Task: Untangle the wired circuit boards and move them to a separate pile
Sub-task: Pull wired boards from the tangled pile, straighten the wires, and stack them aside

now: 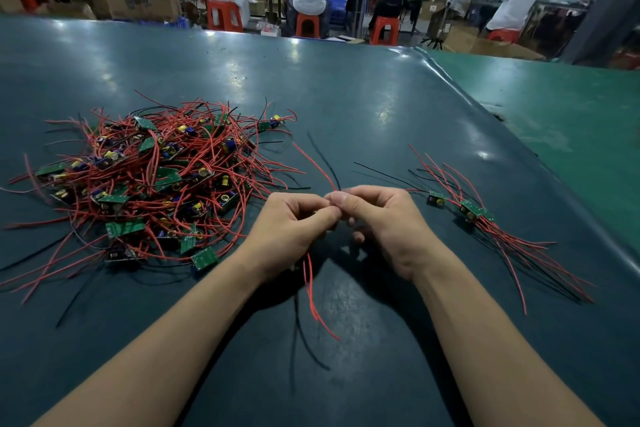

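A big tangled pile of small green circuit boards with red and black wires lies on the left of the dark mat. A small sorted pile of wired boards lies on the right. Between them, my left hand and my right hand meet above the mat, fingertips together, both pinching one wired circuit board that my fingers mostly hide. Its red and black wires hang down below my left hand, and others rise up from between my fingers.
The dark teal mat covers the table; its raised right edge borders a lighter green surface. Beyond the far table edge, several people sit on red stools at workbenches, with cardboard boxes around them.
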`<state>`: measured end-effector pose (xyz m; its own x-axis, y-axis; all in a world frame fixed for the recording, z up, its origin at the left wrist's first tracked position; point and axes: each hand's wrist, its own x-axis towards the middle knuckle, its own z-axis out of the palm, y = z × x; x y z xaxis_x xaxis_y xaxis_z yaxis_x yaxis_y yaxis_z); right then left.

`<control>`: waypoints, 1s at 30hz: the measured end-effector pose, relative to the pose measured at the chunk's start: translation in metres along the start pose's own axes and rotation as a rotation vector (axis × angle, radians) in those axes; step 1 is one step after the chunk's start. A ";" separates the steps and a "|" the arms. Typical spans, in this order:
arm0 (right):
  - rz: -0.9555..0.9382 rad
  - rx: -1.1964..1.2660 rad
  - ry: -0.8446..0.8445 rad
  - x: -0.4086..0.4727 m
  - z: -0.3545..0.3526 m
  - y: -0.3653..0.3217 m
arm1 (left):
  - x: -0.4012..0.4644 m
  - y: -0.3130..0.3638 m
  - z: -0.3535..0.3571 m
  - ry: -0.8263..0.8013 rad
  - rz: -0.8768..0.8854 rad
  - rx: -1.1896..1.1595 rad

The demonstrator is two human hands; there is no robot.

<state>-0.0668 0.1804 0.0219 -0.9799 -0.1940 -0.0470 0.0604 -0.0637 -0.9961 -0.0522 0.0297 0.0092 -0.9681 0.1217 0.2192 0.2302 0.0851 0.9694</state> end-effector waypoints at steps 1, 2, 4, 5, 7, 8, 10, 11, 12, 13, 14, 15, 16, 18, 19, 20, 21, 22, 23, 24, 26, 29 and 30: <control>0.010 0.017 0.006 0.001 0.000 0.000 | -0.001 0.000 0.001 -0.010 0.004 -0.001; 0.011 0.047 0.035 0.001 0.000 -0.001 | -0.001 0.000 0.002 -0.002 0.002 -0.022; 0.003 0.111 0.162 0.004 -0.001 -0.003 | 0.002 0.001 0.003 0.038 -0.069 -0.147; -0.007 0.160 0.224 0.006 -0.003 -0.005 | 0.004 0.001 0.002 0.044 -0.119 -0.220; -0.037 0.323 0.281 0.008 -0.007 -0.009 | 0.006 0.001 0.000 0.016 -0.172 -0.289; -0.049 0.397 0.288 0.008 -0.009 -0.011 | 0.006 0.000 0.000 0.004 -0.172 -0.280; -0.064 0.465 0.280 0.008 -0.013 -0.012 | 0.005 -0.001 0.001 0.003 -0.145 -0.243; -0.060 0.464 0.264 0.008 -0.011 -0.012 | 0.004 -0.001 0.001 0.014 -0.135 -0.242; -0.047 0.449 0.236 0.007 -0.009 -0.011 | 0.004 0.000 0.002 0.025 -0.137 -0.262; -0.034 0.427 0.200 0.006 -0.007 -0.010 | 0.005 0.001 0.003 0.034 -0.152 -0.300; -0.032 0.404 0.163 0.005 -0.005 -0.008 | 0.005 0.001 0.003 0.041 -0.171 -0.342; -0.035 0.386 0.135 0.004 -0.004 -0.008 | 0.006 0.001 0.003 0.054 -0.177 -0.358; -0.043 0.375 0.120 0.004 -0.003 -0.008 | 0.006 0.001 0.003 0.065 -0.174 -0.351; -0.060 0.377 0.107 0.005 -0.004 -0.008 | 0.006 -0.001 0.000 0.044 -0.172 -0.325; -0.069 0.384 0.107 0.005 -0.005 -0.007 | 0.005 -0.002 -0.001 0.010 -0.169 -0.319; -0.080 0.384 0.108 0.005 -0.004 -0.007 | 0.005 -0.002 -0.002 -0.027 -0.160 -0.312; -0.089 0.382 0.109 0.006 -0.005 -0.006 | 0.005 -0.002 -0.003 -0.054 -0.157 -0.311; -0.094 0.384 0.110 0.007 -0.004 -0.005 | 0.005 -0.002 -0.003 -0.061 -0.156 -0.315; -0.095 0.390 0.112 0.007 -0.004 -0.005 | 0.005 -0.002 -0.003 -0.046 -0.156 -0.324; -0.092 0.388 0.116 0.007 -0.003 -0.005 | 0.006 -0.003 -0.003 -0.019 -0.152 -0.335; -0.089 0.330 0.136 0.008 -0.002 -0.003 | 0.006 -0.003 -0.002 0.019 -0.137 -0.334; -0.108 0.202 0.154 0.006 0.001 -0.001 | 0.005 -0.001 -0.001 0.022 -0.123 -0.291; -0.111 0.182 0.155 0.006 0.001 -0.001 | 0.005 -0.001 -0.002 0.022 -0.124 -0.284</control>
<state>-0.0725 0.1781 0.0230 -0.9990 -0.0244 0.0366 -0.0292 -0.2541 -0.9667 -0.0576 0.0284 0.0092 -0.9896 0.1062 0.0969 0.0765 -0.1818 0.9804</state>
